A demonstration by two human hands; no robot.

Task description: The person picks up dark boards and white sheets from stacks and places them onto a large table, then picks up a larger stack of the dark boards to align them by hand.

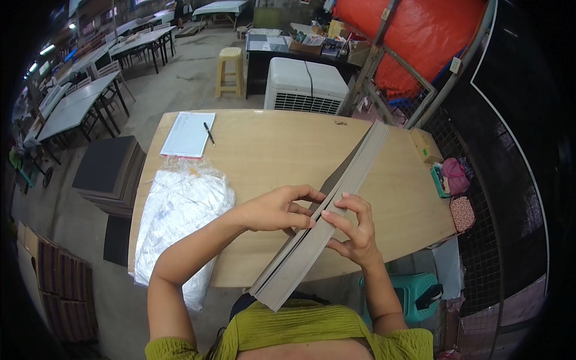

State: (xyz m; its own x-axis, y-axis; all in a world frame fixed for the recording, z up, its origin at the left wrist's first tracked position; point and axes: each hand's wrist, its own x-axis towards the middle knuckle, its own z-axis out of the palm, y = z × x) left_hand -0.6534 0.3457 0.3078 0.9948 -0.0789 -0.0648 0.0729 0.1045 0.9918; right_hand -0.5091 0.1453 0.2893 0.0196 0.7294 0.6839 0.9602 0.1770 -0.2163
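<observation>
A long grey-brown cardboard piece [354, 174], folded or layered with a dark slit along its length, stands on edge slantwise over the table. It runs from close to my body at the bottom to the far right. My left hand [273, 209] grips it around the middle, fingertips at the slit. On the other side, my right hand [357, 231] rests its fingertips on the broad face, with the thumb lower against the edge. Part of the fingers of both hands is hidden by the cardboard.
Clear plastic bags [180, 222] lie at the table's [264, 138] left, below a paper sheet [187, 135] with a pen [209, 134]. Stacked dark boards [108, 171] stand left. A small box [426, 146], green basket [440, 181] and green stool [414, 294] are right; a white air cooler [306, 84] stands beyond.
</observation>
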